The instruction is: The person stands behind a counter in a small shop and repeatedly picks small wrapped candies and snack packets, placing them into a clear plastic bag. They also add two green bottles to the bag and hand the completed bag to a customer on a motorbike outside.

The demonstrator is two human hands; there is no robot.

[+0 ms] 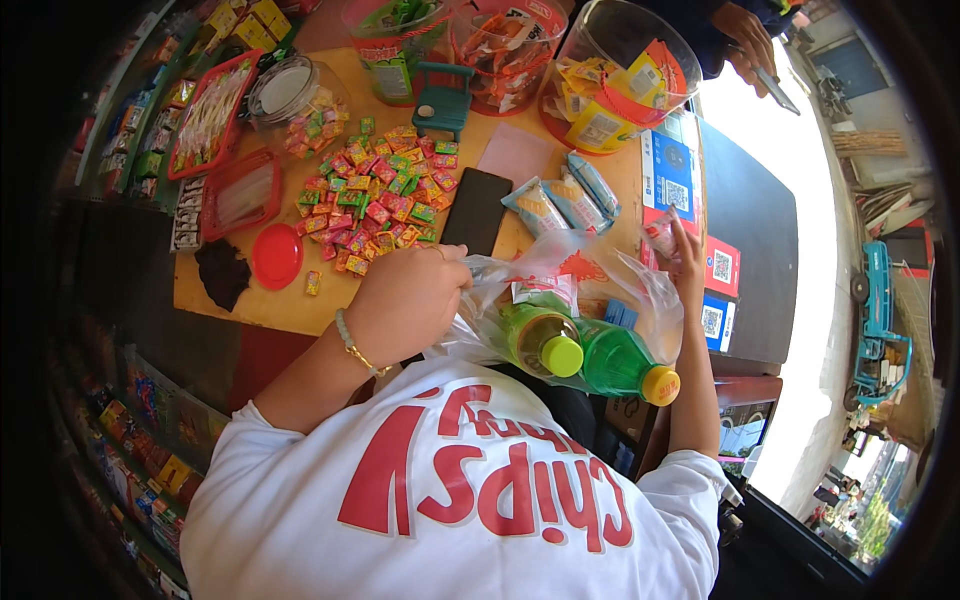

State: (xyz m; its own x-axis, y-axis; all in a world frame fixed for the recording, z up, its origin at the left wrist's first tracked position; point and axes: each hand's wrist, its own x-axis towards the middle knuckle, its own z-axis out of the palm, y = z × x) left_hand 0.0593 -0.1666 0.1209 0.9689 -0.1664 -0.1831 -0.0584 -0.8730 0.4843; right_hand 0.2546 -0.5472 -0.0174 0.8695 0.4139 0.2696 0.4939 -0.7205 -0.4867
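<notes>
My left hand (411, 296) grips the edge of a clear plastic bag (652, 300) with red print. Inside the bag lie a bottle with a lime-green cap (538, 334), a green bottle with a yellow cap (615, 352) and a white-and-pink packet (551, 291). At the bag's right side, my right hand (684, 259) holds a small pink-and-white packet (661, 234) by its fingertips. Several blue-and-white wrapped snacks (571, 204) rest on the wooden table (285, 307) beyond the bag, beside a dark smartphone (476, 210).
Colourful small wrapped candies (375, 199) are heaped left of the phone. Tall plastic tubs (619, 82) of snacks line the far edge, near a small green toy chair (442, 105). Red baskets (241, 196) stand at left. Another person's hand (750, 45) holds a phone at top right.
</notes>
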